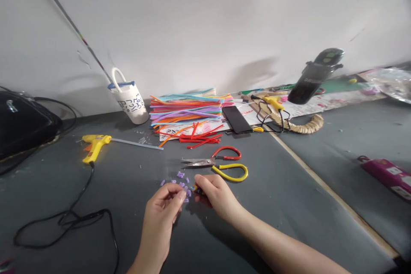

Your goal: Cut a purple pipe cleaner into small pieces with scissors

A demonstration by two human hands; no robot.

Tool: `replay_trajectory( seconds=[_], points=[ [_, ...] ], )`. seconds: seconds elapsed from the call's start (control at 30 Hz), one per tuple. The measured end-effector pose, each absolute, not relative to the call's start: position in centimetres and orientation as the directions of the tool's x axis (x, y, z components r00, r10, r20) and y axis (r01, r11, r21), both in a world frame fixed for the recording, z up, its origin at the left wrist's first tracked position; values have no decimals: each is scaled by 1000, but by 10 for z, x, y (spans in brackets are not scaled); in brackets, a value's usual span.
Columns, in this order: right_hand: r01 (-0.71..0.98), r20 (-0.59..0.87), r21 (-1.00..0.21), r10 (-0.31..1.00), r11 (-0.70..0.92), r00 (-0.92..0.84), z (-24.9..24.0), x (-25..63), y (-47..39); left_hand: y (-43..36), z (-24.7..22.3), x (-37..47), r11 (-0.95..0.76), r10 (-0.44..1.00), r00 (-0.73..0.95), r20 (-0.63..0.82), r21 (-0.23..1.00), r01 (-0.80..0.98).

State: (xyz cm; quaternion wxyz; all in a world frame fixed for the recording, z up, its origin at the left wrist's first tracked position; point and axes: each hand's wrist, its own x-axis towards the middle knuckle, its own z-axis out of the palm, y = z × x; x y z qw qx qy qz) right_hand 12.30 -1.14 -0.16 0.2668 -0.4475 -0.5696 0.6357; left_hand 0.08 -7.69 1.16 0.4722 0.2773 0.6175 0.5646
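Over the grey table, my left hand is closed in a pinch, with thumb and forefinger at a small purple pipe-cleaner piece. My right hand is wrapped around a small dark object that looks like a lighter, its blue and orange tip pointing toward the left fingertips. Several cut purple pieces lie scattered just beyond and between both hands. Scissors with one red and one yellow handle rest behind the right hand, blades pointing left.
A yellow glue gun with a trailing black cord lies left. Behind are a white tumbler, a bundle of coloured pipe cleaners, red ones and a phone. A black bottle and purple power strip are right.
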Motion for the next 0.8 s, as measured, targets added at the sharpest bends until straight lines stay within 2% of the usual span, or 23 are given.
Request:
replay_trajectory(
  seconds=[0.27, 0.4, 0.5, 0.6, 0.7, 0.8],
  points=[
    [171, -261, -964, 847, -203, -462, -2, 124, -11, -76, 12, 2, 199, 872, -412, -266, 960, -197],
    [155, -257, -966, 850, -208, -459, -4, 124, -10, -76, 13, 1, 203, 869, -387, -307, 936, -286],
    [107, -237, -971, 847, -212, -477, -1, 125, -9, -75, 11, -3, 237, 893, -243, -379, 855, -461],
    [15, -166, -982, 825, -188, -541, 7, 129, -9, -74, 9, -5, 316, 903, -27, -429, 706, -634],
    [-104, -80, -979, 794, -177, -602, 14, 133, -10, -74, 7, -6, 390, 887, 125, -445, 575, -719],
    [-214, -41, -954, 797, -211, -603, 15, 133, -11, -76, 7, -8, 437, 869, 210, -449, 494, -752]
  ],
)
